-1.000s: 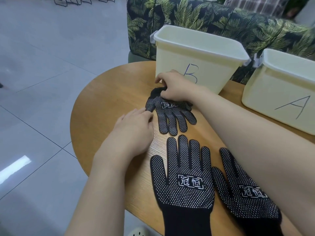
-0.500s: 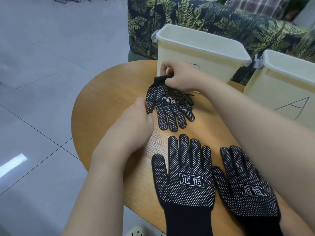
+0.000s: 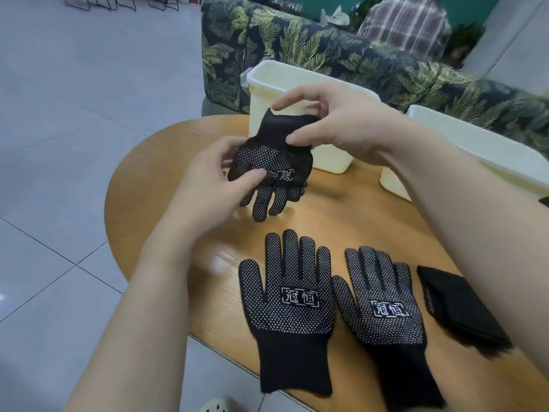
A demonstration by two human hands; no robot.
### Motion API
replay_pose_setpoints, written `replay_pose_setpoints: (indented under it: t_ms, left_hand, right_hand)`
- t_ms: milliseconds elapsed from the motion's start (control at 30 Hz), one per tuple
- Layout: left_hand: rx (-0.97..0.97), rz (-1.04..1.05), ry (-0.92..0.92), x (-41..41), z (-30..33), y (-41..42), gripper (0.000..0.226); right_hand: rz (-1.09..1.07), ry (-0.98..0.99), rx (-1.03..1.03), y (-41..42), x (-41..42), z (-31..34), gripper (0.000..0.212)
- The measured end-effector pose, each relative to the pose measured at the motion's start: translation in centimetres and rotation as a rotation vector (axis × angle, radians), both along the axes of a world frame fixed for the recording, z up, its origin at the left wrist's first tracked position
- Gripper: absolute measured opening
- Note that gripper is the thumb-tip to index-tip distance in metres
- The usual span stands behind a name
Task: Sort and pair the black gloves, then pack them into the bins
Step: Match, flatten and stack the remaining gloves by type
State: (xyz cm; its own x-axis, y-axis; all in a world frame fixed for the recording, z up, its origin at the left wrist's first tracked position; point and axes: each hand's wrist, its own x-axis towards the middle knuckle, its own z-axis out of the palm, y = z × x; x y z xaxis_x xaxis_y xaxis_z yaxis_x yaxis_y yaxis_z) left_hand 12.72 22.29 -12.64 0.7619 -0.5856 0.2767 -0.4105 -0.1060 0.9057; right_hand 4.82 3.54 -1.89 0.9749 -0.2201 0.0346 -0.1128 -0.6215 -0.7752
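A small black dotted glove pair hangs above the round wooden table, fingers pointing down. My right hand pinches its cuff at the top. My left hand pinches its palm from the left side with the thumb on the dotted face. Two larger black dotted gloves lie flat near the front edge, one left and one right, fingers pointing away. A folded black piece lies to their right. Two cream bins stand at the back, one behind the lifted glove and one at the right.
A leaf-patterned sofa stands behind the bins, with a person in a plaid shirt beyond it. Grey tiled floor lies to the left of the table. A pale shoe shows at the bottom edge.
The small glove pair has been lifted off the table. My right hand raised the cuff and my left hand moved up to take hold of its palm. The view has shifted back.
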Motion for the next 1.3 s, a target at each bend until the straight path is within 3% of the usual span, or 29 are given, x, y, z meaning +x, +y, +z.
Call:
replay_pose_setpoints:
  t_ms: [133,300,533,633,900,1300]
  left_hand:
    - [-0.139,-0.154,0.138,-1.8,1.0,-0.3,0.005]
    - [-0.151,-0.191,0.165,-3.2,1.4,-1.2,0.004]
    - [-0.091,-0.229,0.06,-4.8,1.3,-1.4,0.008]
    - [-0.044,-0.241,0.045,-5.1,1.1,-1.0,0.005]
    - [0.034,-0.18,-0.005,-5.6,-0.1,0.0,0.012]
    - [0.121,-0.115,-0.05,-5.8,-0.7,1.7,0.004]
  right_hand:
    - [-0.012,0.101,0.011,0.0,-2.8,0.2,0.034]
    - [-0.095,0.13,0.012,-0.1,-6.8,-0.7,0.017]
    - [-0.236,0.12,0.206,0.1,-9.9,-3.1,0.028]
    - [-0.284,0.05,0.257,0.4,-10.2,-3.7,0.023]
    - [-0.284,-0.232,0.033,1.4,-10.5,-3.0,0.004]
    - [-0.203,-0.26,-0.125,5.1,-13.7,-4.3,0.006]
